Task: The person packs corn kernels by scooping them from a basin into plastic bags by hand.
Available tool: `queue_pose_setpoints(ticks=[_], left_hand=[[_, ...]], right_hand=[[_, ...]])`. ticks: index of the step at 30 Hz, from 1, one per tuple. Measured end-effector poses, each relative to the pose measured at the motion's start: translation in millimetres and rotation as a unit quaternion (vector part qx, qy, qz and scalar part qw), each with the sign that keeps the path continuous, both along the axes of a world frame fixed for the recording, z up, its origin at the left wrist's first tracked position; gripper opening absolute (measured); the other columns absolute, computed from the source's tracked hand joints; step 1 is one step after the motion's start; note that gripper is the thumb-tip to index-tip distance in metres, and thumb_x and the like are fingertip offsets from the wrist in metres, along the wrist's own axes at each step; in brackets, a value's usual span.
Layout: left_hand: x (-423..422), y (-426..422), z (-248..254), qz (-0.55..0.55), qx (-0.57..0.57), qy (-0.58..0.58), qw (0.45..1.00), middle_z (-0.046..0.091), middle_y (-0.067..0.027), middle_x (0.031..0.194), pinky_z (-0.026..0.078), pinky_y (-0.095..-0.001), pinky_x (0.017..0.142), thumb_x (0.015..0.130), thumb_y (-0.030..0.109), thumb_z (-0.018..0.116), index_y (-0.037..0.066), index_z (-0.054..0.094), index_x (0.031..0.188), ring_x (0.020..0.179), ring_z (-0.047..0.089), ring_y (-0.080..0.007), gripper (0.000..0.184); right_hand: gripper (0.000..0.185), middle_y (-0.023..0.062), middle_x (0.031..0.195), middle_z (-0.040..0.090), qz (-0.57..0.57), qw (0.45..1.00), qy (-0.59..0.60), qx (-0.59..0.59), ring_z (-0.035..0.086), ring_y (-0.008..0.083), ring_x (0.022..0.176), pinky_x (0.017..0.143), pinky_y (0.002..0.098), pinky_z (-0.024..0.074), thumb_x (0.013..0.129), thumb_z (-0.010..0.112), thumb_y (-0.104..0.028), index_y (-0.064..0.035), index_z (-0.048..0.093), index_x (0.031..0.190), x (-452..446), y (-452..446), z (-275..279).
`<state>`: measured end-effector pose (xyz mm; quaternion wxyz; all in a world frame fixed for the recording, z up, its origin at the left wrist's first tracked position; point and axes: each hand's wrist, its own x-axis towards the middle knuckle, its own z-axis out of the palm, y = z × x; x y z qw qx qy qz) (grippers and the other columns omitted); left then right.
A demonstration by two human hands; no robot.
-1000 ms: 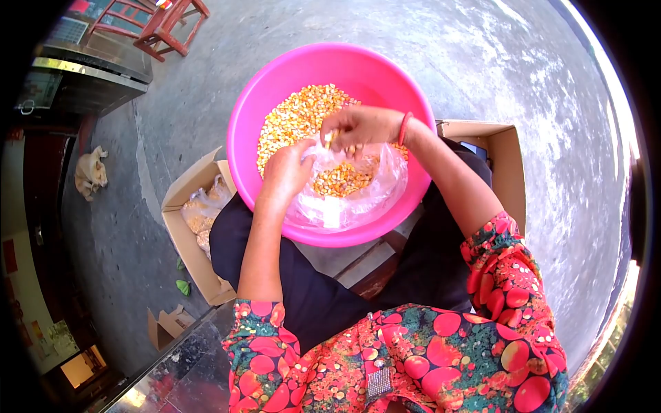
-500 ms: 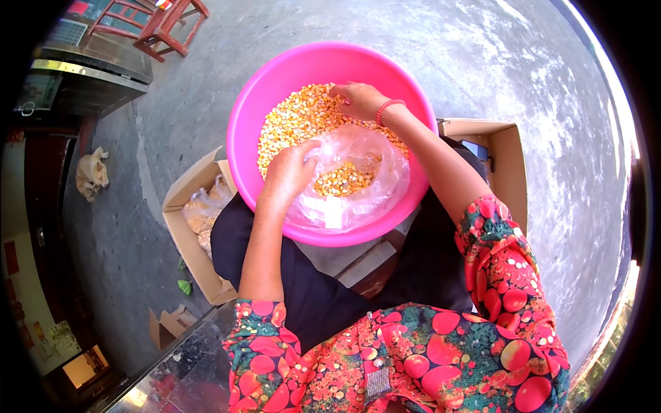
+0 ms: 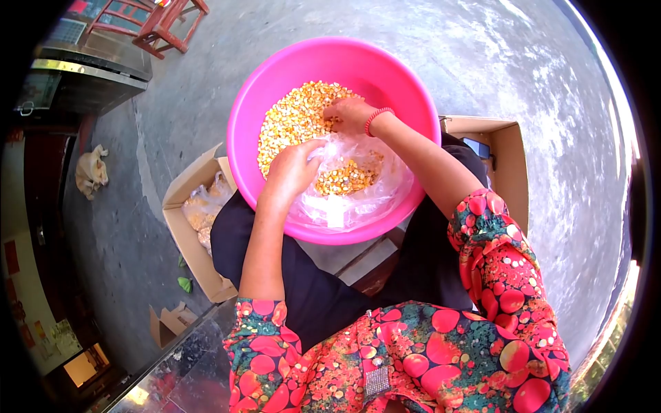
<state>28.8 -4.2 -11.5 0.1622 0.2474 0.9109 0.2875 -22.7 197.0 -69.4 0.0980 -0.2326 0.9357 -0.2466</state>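
A large pink basin rests over my lap with loose yellow corn kernels across its far and left part. Inside its near part lies a clear plastic bag, its mouth spread and some kernels in it. My left hand is closed on the bag's left edge, thumb and fingers pinching the film. Fingers down among the kernels just beyond the bag, my right hand wears a red bracelet at the wrist; its fingertips are partly hidden, and what they hold cannot be made out.
A cardboard box with filled clear bags stands left of my leg. Another cardboard box at the right holds a phone. A wooden chair stands at the far left, and a pale cloth-like bundle lies on the floor.
My right hand first moved from over the bag to the kernels at the far side, then came slightly nearer, its fingers now curled into them. My left hand has stayed at the bag's edge.
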Motion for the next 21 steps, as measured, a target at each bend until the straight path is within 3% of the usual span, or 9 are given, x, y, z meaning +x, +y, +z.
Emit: queue_pose_setpoints(ticks=[4,5,10,14,16,18,20,21], left_hand=[[1,1,6,0.026,-0.001,-0.004,1.000,0.064,-0.0197,0.088,0.049,-0.0436,0.075,0.079,0.016,0.059,0.015,0.065,0.108,0.083,0.062,-0.0346,0.029],[1,1,6,0.037,0.000,0.003,0.999,0.064,-0.0197,0.087,0.049,-0.0434,0.075,0.079,0.015,0.060,0.015,0.065,0.107,0.082,0.063,-0.0345,0.029],[1,0,10,0.054,-0.003,0.012,0.998,0.064,-0.0192,0.082,0.049,-0.0382,0.068,0.077,0.012,0.064,0.013,0.065,0.107,0.068,0.062,-0.0303,0.030],[1,-1,9,0.058,-0.014,0.015,0.998,0.064,-0.0193,0.082,0.049,-0.0382,0.067,0.078,0.013,0.063,0.012,0.065,0.107,0.068,0.062,-0.0304,0.030],[-1,-3,4,0.062,-0.007,0.014,0.998,0.064,-0.0200,0.084,0.049,-0.0409,0.071,0.078,0.014,0.062,0.013,0.065,0.107,0.075,0.062,-0.0326,0.029],[-1,-3,3,0.065,-0.002,0.014,0.998,0.064,-0.0207,0.085,0.050,-0.0437,0.074,0.078,0.016,0.061,0.015,0.065,0.107,0.082,0.063,-0.0348,0.029],[0,-1,7,0.073,0.003,0.018,0.997,0.065,-0.0200,0.086,0.050,-0.0437,0.074,0.078,0.017,0.061,0.015,0.065,0.107,0.083,0.063,-0.0348,0.029],[0,-1,5,0.072,0.002,0.018,0.997,0.065,-0.0200,0.086,0.050,-0.0437,0.074,0.078,0.017,0.061,0.015,0.065,0.107,0.083,0.063,-0.0348,0.029]], right_hand=[[0.020,0.0127,0.088,0.066,-0.050,0.990,-0.125,-0.046,0.063,0.0269,0.083,0.077,0.0367,0.0486,0.076,0.058,-0.014,-0.0101,0.067,0.093,-9,12,-15],[0.019,0.0099,0.083,0.067,-0.070,0.977,-0.179,-0.097,0.064,0.0206,0.076,0.069,0.0341,0.0512,0.080,0.057,-0.016,-0.0105,0.068,0.094,-14,17,-17],[0.018,0.0047,0.081,0.065,-0.143,0.924,-0.267,-0.231,0.062,0.0132,0.072,0.060,0.0254,0.0538,0.084,0.058,-0.019,-0.0071,0.067,0.095,-15,33,22],[0.018,0.0003,0.080,0.061,-0.118,0.920,-0.257,-0.271,0.057,0.0070,0.072,0.058,0.0225,0.0534,0.089,0.058,-0.018,-0.0037,0.063,0.099,7,22,70],[0.018,0.0072,0.090,0.064,-0.029,0.908,-0.311,-0.279,0.062,0.0131,0.082,0.063,0.0245,0.0559,0.086,0.057,-0.013,-0.0051,0.065,0.101,19,17,80],[0.019,0.0044,0.094,0.064,0.052,0.890,-0.359,-0.276,0.062,0.0139,0.081,0.065,0.0260,0.0561,0.086,0.057,-0.013,-0.0068,0.064,0.102,38,10,92],[0.017,0.0032,0.095,0.066,0.067,0.893,-0.353,-0.271,0.063,0.0160,0.080,0.067,0.0283,0.0548,0.085,0.058,-0.011,-0.0080,0.066,0.099,48,8,96],[0.015,0.0030,0.093,0.066,0.094,0.930,-0.254,-0.248,0.062,0.0149,0.081,0.067,0.0287,0.0532,0.084,0.059,-0.010,-0.0079,0.067,0.097,46,9,91]])
